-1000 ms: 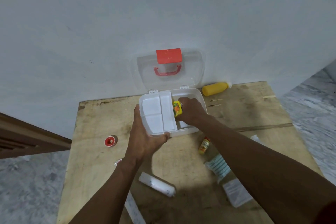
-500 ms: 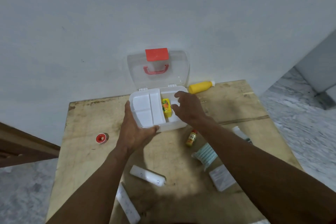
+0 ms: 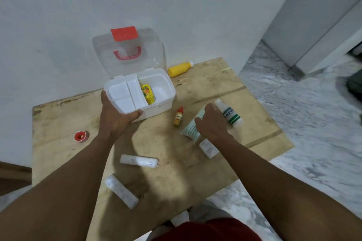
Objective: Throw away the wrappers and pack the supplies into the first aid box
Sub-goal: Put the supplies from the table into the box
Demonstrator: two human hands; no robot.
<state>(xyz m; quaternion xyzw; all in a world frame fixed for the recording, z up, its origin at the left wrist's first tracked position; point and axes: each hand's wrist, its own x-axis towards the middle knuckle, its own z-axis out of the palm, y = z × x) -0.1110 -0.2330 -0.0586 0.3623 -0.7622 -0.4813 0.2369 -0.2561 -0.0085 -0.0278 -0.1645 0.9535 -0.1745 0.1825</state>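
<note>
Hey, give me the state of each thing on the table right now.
first aid box, open, lid up.
yellow carton, inside the box.
left hand, grips the box's near corner.
right hand, over striped packet, grip unclear.
white bottle, lying on its side.
yellow bottle, lying by the wall.
dropper bottle, lying, capped.

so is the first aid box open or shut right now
Open. The clear lid stands raised behind the first aid box, and the yellow packet inside is in plain view.
</note>
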